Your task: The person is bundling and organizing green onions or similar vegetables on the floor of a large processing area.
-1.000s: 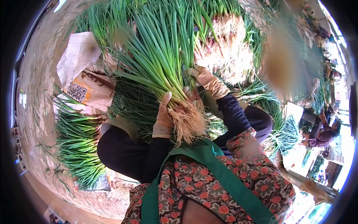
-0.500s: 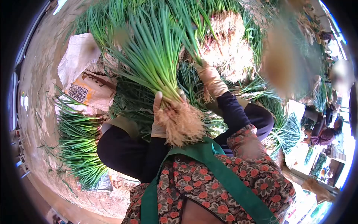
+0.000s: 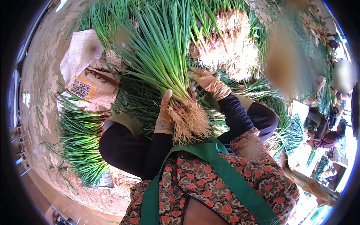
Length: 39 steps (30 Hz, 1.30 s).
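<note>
A thick bunch of spring onions point(image 3: 165, 60) stands fanned out in front of me, green leaves away from me and pale roots towards my chest. My gloved left hand point(image 3: 165, 114) is wrapped round its lower stems, the thumb on the near side and fingertips showing at the right. My right hand point(image 3: 210, 83), also gloved, is closed against the right side of the stems, just above the left fingertips. Part of its grip is hidden behind the stems. Tangled roots point(image 3: 190, 122) hang below my left hand.
More spring onions with matted roots point(image 3: 232, 45) are heaped beyond my right hand. Another pile point(image 3: 82, 146) lies at left, near a printed sack point(image 3: 92, 90). Dark loose leaves point(image 3: 137, 95) lie between my legs. A person point(image 3: 326, 137) is at far right.
My right hand has come in against the bunch, bringing the few spring onions it held apart to the bunch's right side. The bunch and my left hand have shifted slightly right.
</note>
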Each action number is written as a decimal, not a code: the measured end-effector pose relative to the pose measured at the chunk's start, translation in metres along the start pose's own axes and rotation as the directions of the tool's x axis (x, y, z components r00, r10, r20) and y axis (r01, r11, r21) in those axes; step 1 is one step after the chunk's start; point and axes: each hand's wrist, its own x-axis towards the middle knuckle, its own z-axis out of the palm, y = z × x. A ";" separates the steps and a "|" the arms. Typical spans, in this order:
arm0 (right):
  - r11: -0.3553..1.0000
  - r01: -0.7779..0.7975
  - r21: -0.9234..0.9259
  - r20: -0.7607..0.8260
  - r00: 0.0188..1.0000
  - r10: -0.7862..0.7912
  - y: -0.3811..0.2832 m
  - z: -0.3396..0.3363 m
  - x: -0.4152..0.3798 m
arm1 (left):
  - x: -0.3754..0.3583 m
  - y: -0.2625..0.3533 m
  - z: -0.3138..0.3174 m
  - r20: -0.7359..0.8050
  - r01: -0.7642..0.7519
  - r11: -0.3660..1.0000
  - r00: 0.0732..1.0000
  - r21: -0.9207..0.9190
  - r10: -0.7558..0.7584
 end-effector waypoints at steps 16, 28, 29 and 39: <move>0.706 -0.041 -0.707 -0.155 0.983 -0.098 0.043 -0.029 0.001 | 0.002 -0.004 0.001 0.141 -0.187 0.980 0.971 -0.066 0.194; 0.792 -0.123 -0.597 -0.467 0.857 -0.219 0.015 -0.051 0.053 | 0.004 -0.003 0.003 0.416 -0.051 0.897 0.873 -0.439 0.254; 0.698 -0.183 -0.693 -0.390 0.908 -0.149 0.019 -0.054 0.061 | 0.010 -0.005 -0.007 0.468 -0.086 0.914 0.838 -0.397 0.282; 0.738 0.472 -0.482 0.542 0.823 -0.172 -0.027 0.000 -0.073 | 0.000 -0.006 0.011 0.052 -0.141 0.948 0.985 -0.284 0.162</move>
